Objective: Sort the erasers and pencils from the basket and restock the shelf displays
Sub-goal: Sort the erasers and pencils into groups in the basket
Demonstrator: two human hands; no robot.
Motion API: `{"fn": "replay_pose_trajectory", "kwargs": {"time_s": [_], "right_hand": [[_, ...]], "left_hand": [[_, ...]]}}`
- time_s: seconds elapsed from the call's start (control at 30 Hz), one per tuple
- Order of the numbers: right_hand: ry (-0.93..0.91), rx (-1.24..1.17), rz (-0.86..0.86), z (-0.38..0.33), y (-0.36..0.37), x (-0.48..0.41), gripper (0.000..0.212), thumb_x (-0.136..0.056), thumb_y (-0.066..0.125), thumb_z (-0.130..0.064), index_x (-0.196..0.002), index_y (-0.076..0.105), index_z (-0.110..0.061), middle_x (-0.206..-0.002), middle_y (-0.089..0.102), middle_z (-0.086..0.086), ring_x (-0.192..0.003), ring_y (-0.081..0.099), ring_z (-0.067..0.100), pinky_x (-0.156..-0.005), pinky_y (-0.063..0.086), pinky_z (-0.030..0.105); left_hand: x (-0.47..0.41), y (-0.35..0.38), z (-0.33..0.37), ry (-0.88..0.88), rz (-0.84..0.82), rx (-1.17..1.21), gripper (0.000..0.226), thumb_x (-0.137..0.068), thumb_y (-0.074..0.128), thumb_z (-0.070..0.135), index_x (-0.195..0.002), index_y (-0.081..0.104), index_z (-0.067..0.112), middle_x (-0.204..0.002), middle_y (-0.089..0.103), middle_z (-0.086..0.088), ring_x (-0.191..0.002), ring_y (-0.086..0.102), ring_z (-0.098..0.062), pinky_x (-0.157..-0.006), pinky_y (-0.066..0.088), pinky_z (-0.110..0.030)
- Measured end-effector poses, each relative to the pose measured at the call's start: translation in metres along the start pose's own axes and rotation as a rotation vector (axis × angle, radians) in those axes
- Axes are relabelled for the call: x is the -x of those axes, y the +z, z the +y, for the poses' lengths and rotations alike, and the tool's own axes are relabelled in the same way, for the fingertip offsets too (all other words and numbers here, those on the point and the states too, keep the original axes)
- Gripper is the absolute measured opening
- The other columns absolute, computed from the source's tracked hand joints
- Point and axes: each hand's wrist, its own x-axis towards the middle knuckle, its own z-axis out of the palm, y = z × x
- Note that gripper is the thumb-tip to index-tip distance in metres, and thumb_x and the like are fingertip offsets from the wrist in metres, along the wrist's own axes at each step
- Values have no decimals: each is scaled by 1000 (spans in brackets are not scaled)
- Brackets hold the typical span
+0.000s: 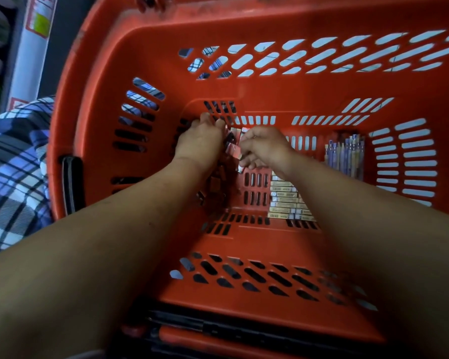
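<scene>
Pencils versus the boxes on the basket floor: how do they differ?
The pencils are long, thin and bluish; the boxes are short, flat and yellowish. The pencils lie bundled by the right wall; the boxes sit in a row nearer the middle. The pencils are clear of both arms; the right hand pinches erasers while its forearm partly covers the boxes. Both rest on the basket floor.

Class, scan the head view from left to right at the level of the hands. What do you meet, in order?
Checked cloth → basket's left wall → left hand → right hand → bundle of pencils.
</scene>
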Motion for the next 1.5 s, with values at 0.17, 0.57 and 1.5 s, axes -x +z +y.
{"fn": "replay_pose_trajectory", "kwargs": {"time_s": [0.17,0.57,1.5], "right_hand": [[7,-25,-64,-5,7,4,9,-93,59,-2,-93,64,-10,-78,70,17,-65,69,27,-62,53,33],[-63,106,96,-3,37,-15,28,-87,56,7,-93,77,-10,-86,74,11,-84,71,30,-80,59,44],[-295,1263,364,10,-12,-22,27,-96,47,-2,-119,62,-7,-114,66,17,-105,64,41,-79,49,38]], "left_hand": [[6,9,3,-57,113,150,39,-106,43,24,-141,46,7,-136,51,-20,-118,53,-40,-90,45,-48],[5,-18,7,-32,-25,-116,31,-103,47,15,-133,49,7,-133,53,-19,-116,59,-42,-76,45,-46],[7,72,33,734,293,-529,42,-89,37,14,-98,79,11,-102,71,-11,-83,64,-27,-68,44,-35]]}}
